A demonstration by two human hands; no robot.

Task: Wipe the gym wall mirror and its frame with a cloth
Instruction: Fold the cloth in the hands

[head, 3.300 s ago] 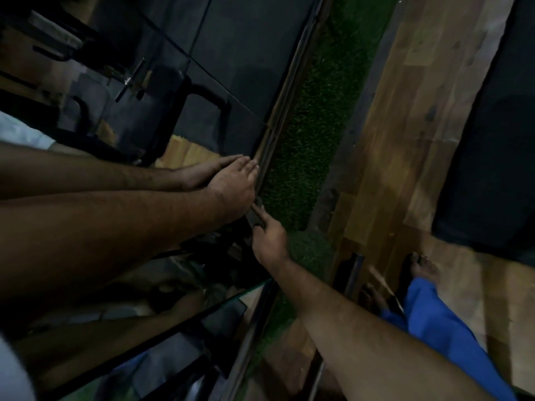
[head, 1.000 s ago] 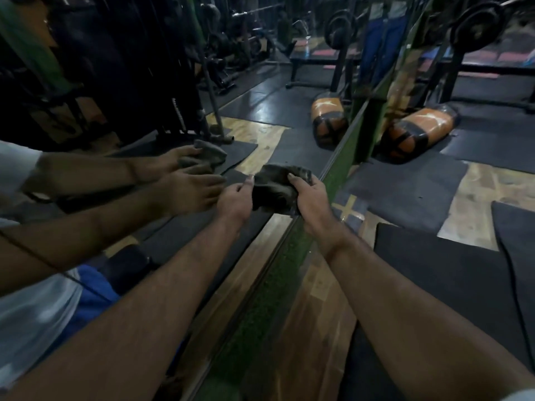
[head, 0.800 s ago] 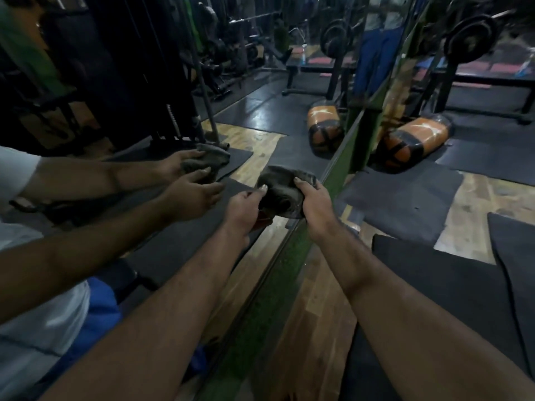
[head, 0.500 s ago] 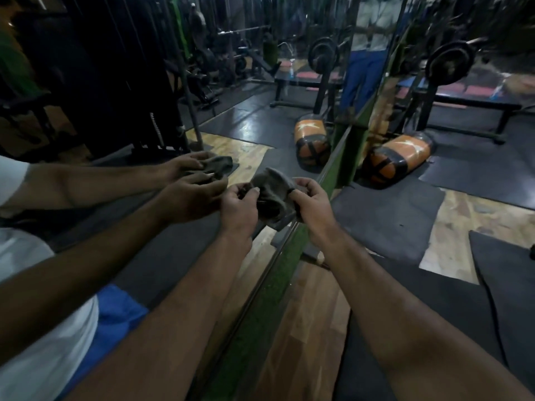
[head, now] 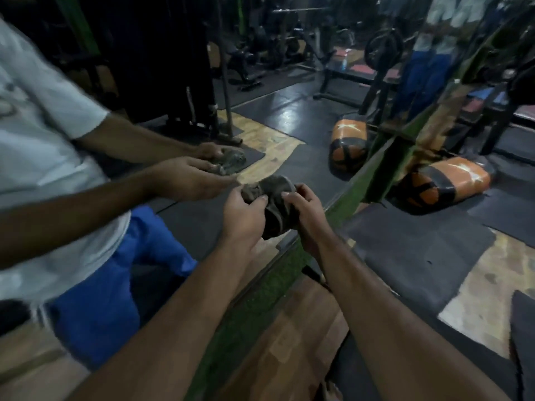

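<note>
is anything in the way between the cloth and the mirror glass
Nothing visible. Both hands, left hand and right hand, grip the bunched cloth just in front of the mirror, with only open air between.

Dim gym interior. Floor: black rubber mats [head: 419,256] over light wooden boards [head: 486,293]. An orange-and-black cylindrical bag [head: 443,180] lies beside a green post [head: 396,157].

Both forearms reach forward, the left hand [head: 242,218] and right hand [head: 307,216] side by side, each grip curled tight.
</note>
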